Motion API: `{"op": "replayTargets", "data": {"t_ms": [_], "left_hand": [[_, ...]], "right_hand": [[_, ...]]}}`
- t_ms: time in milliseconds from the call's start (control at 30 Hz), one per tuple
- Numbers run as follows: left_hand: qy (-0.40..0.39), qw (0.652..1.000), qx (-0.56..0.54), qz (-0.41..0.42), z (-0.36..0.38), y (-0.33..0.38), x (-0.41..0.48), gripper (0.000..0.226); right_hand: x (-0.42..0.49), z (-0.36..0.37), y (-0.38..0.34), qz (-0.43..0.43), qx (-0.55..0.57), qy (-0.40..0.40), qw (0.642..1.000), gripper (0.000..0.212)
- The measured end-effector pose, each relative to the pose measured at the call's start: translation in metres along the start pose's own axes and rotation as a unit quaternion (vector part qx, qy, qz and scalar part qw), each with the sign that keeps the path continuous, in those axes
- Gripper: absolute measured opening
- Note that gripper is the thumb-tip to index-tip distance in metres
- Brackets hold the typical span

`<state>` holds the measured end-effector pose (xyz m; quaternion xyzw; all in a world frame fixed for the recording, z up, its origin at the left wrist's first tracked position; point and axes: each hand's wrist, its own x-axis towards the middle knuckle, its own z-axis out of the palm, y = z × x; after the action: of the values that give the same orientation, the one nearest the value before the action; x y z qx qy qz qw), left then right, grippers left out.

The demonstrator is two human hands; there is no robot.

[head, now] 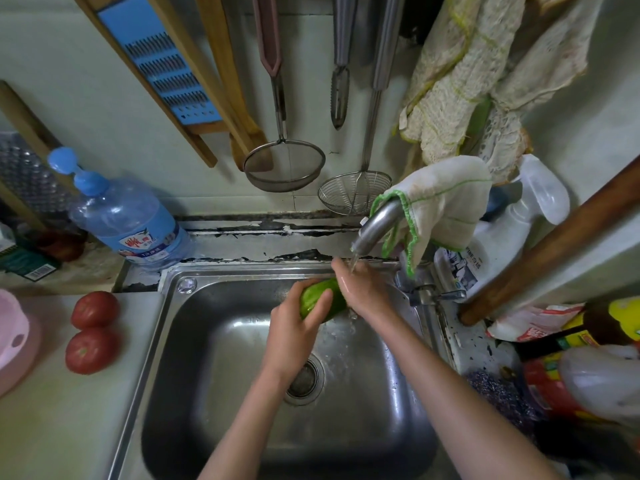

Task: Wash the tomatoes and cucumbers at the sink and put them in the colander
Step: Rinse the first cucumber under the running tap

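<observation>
**A:** Where do we locate the cucumber (pixel 320 297)?

**B:** We find it over the back of the stainless-steel sink (pixel 214 427), lying at a slant. Its skin is smooth, glossy and light green. It sits just below the curved metal faucet (pixel 375 226), whose thin stream falls on the right hand (pixel 363 289).

**A:** How do we read the two hands?

**B:** The left hand (pixel 294 327) grips the near end, with its fingers curled over the top. The right hand wraps the far end, with its fingers closed round it, wet and shining.

**A:** What do we note on the counter (pixel 69 427)?

**B:** Left of the basin, the far tomato (pixel 95 310) and the near tomato (pixel 91 350) rest close together, touching or nearly so. Both are round, red and matt. At the left edge we see part of the pink plastic colander (pixel 14 327): a rounded rim with an oval handle slot. Its inside is cut off.

**A:** Anything else of record?

**B:** A coarse white cloth (pixel 446 202) with a green stitched hem drapes over the faucet neck. A round perforated drain strainer (pixel 306 381) sits in the basin floor, with droplets scattered beside it.
</observation>
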<state>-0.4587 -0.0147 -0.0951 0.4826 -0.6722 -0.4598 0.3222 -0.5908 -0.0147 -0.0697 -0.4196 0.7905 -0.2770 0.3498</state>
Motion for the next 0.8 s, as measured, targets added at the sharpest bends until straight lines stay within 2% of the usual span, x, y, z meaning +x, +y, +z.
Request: {"op": "replayTargets", "data": {"t_ms": [67,167,267,333,400,500,567,600,667,700,733,767,800], "left_hand": [[0.03,0.993,-0.082,-0.081,0.009,0.006,0.001,0.022],[0.02,0.945,-0.242,-0.217,0.014,0.013,0.002,0.039],[-0.02,0.912,-0.289,-0.291,0.017,0.015,0.002,0.043],[-0.051,0.903,-0.29,-0.311,0.021,0.012,0.0,0.044],[-0.069,0.893,-0.296,-0.333,0.022,0.008,0.001,0.046],[-0.096,0.852,-0.352,-0.376,0.02,0.006,0.004,0.046],[-0.119,0.811,-0.408,-0.403,0.019,0.007,0.005,0.045],[-0.122,0.802,-0.42,-0.408,0.019,0.007,0.005,0.044],[-0.103,0.817,-0.401,-0.401,0.02,0.013,0.005,0.045],[-0.077,0.851,-0.359,-0.375,0.021,0.016,0.004,0.047],[-0.04,0.9,-0.289,-0.325,0.023,0.02,0.002,0.049],[0.002,0.946,-0.201,-0.255,0.024,0.023,0.0,0.049],[0.045,0.977,-0.114,-0.175,0.025,0.025,-0.002,0.046]], "right_hand": [[-0.002,0.01,0.005,-0.065,-0.015,0.097,0.993,0.042],[-0.009,0.024,0.017,-0.198,-0.112,0.219,0.949,0.038],[-0.008,0.024,0.02,-0.237,-0.091,0.25,0.934,0.036],[-0.003,0.018,0.019,-0.205,0.01,0.209,0.956,0.04],[0.004,0.012,0.015,-0.127,0.182,0.127,0.967,0.045],[0.007,0.007,0.006,-0.018,0.402,0.038,0.915,0.043],[0.007,0.005,0.001,0.034,0.489,0.008,0.871,0.039],[0.006,0.004,0.0,0.044,0.509,0.009,0.86,0.037],[0.003,0.007,0.0,0.041,0.517,0.033,0.854,0.034],[0.002,0.009,0.001,0.037,0.492,0.06,0.868,0.031],[0.0,0.012,0.003,0.035,0.446,0.093,0.89,0.028],[-0.003,0.015,0.003,0.038,0.398,0.128,0.908,0.024],[-0.005,0.017,0.003,0.047,0.375,0.162,0.911,0.02]]}}
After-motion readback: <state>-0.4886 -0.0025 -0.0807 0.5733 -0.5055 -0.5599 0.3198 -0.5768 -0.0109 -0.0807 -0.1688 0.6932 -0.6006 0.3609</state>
